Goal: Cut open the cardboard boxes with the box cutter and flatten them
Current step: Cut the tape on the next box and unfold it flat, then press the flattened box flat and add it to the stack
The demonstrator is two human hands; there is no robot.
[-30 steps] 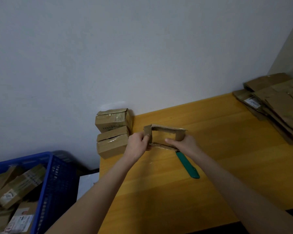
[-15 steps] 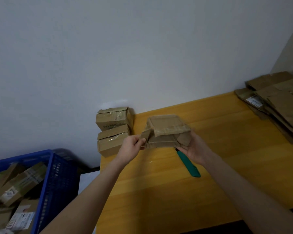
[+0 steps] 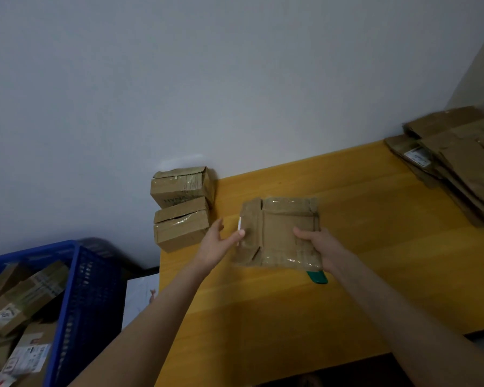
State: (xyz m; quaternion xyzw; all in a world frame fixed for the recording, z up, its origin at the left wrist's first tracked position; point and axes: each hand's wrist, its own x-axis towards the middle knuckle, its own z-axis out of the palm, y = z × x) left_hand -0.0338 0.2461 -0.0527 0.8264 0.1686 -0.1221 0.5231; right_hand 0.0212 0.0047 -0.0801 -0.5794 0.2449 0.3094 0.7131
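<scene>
Green box cutter beneath flattened box

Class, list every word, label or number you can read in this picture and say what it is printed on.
"HYNA", remainder unclear: printed on the upper stacked box.
White label on the flattened cardboard pile: too small to read.
White labels on boxes in the blue basket: blurred, unreadable.
</scene>
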